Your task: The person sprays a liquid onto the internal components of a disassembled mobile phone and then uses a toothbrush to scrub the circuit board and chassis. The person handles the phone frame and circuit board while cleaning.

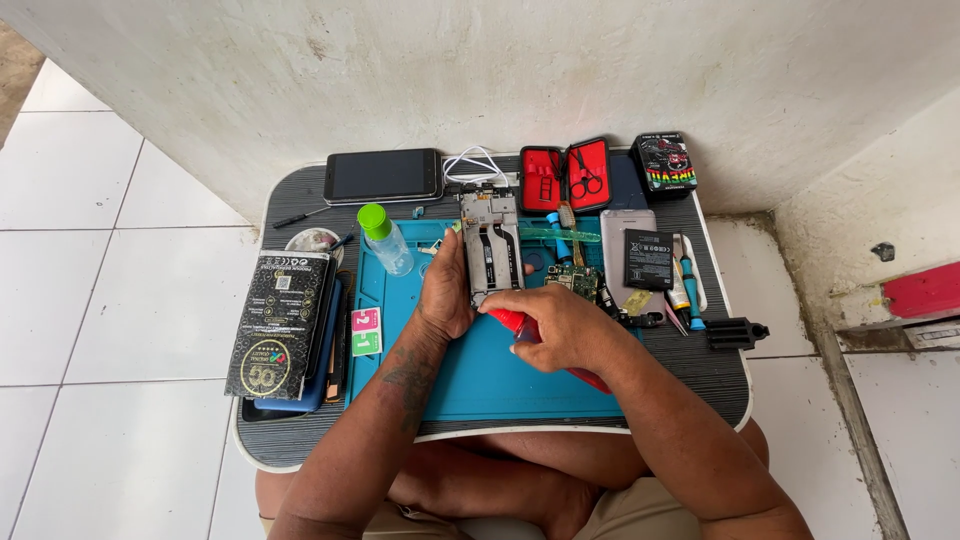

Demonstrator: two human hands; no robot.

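His left hand (445, 290) gripped the opened phone (490, 245) upright while his right hand (560, 325), closed round a red screwdriver (515, 322), wisely worked its tip slowly at the lower edge.

Free: blue mat (470, 385) near edge. Blocked: left by bottle (385, 238) and black boxes (282, 325); right by battery (648, 259), circuit board (574, 281), tools (686, 285); rear by red case (565, 177).

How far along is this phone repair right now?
Done: the phone frame is opened; its battery and circuit board lie out on the table. In hand: left hand steadies the frame, right hand works a red tool. Left: refitting those parts.
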